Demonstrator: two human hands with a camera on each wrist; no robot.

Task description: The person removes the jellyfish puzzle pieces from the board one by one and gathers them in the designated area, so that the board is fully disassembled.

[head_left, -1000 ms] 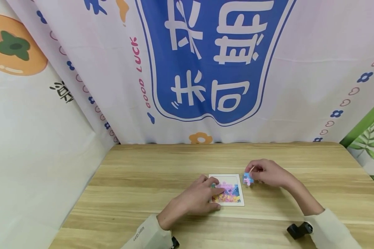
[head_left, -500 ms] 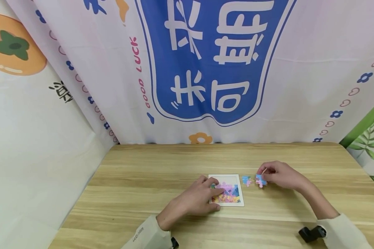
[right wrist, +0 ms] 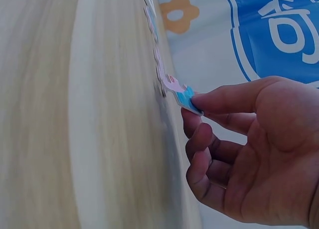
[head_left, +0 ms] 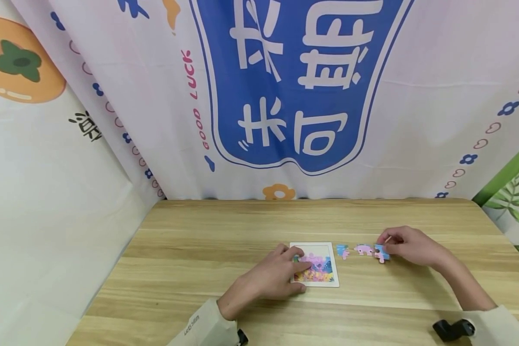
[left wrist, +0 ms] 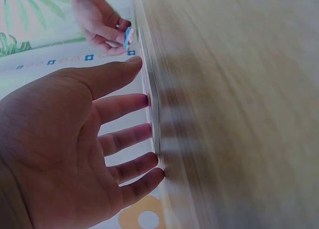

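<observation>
Head view shows our right hand [head_left: 412, 246] pinching a blue-and-pink puzzle piece [head_left: 382, 253]. Our left hand [head_left: 276, 272] rests, fingers spread, on the white-framed puzzle board [head_left: 321, 249].

A smooth, wood-grained counter [head_left: 199, 269] fronts a lightly creased, matt cloth backdrop [head_left: 437, 110], as a puzzle board [head_left: 336, 278] and a puzzle piece [right wrist: 184, 96] show the smooth face of printed card near a matt fabric sleeve [head_left: 497, 327] and a hard, plastic-looking wrist device [head_left: 453, 330].

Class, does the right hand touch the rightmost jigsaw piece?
Touching. In the right wrist view, the right hand pinches the rightmost jigsaw piece by its blue end.
</observation>
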